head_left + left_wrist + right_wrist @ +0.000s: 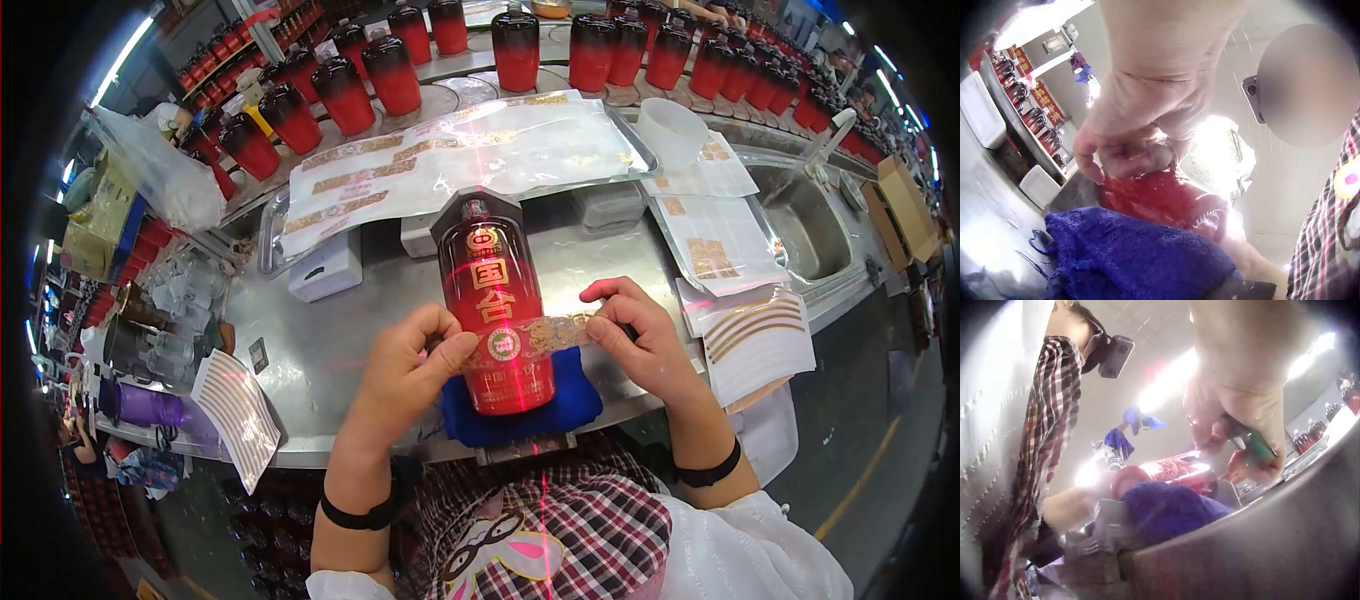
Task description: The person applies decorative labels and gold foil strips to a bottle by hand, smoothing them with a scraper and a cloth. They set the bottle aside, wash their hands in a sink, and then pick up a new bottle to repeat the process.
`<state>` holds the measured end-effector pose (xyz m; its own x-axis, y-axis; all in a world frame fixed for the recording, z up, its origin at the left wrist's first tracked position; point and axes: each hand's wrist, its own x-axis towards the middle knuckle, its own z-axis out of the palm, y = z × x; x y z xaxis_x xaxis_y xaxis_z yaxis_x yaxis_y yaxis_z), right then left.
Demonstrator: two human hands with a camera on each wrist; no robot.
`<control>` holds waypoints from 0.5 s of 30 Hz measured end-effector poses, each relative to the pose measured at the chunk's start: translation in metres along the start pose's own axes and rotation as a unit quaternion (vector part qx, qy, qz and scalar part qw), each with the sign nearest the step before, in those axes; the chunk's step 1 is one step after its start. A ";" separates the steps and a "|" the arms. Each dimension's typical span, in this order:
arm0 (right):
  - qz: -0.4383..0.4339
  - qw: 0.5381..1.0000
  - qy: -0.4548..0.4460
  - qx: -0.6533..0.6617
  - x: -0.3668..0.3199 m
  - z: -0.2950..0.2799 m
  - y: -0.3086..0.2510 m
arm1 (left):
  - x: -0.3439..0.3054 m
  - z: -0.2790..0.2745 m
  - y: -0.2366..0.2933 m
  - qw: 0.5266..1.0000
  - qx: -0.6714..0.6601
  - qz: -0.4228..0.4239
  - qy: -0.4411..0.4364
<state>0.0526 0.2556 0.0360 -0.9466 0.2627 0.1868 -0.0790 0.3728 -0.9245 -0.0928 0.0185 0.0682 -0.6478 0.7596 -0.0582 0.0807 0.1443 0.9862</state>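
Observation:
A red bottle [487, 270] with gold characters and a dark top lies on its back on a folded blue cloth [590, 395]. Across its lower front stretches a clear decal strip [555, 335] with a gold pattern and a round green-and-white emblem. My left hand [405, 365] pinches the strip's left end against the bottle's side. The strip's right end, off the bottle, is pinched between thumb and finger of my right hand [645, 340]. A small dark green object [1257, 445] is tucked in the right palm; its kind cannot be told.
Behind the bottle, a tray [275, 235] carries printed decal sheets [470, 150]. More sheets [710, 250] and a sink [810, 225] are at right. A white box [325, 268] stands at left, near a striped sheet [235, 410]. Red-and-black bottles [515, 50] line the far conveyor.

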 end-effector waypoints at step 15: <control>-0.069 0.978 0.096 -0.174 0.003 0.005 0.012 | 0.001 0.004 0.003 1.000 0.016 0.013 0.017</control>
<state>0.0469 0.2560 0.0241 -0.8559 0.3376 0.3917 -0.0601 0.6874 -0.7237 -0.0901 0.0219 0.0710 -0.6701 0.7417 -0.0278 0.1205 0.1457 0.9820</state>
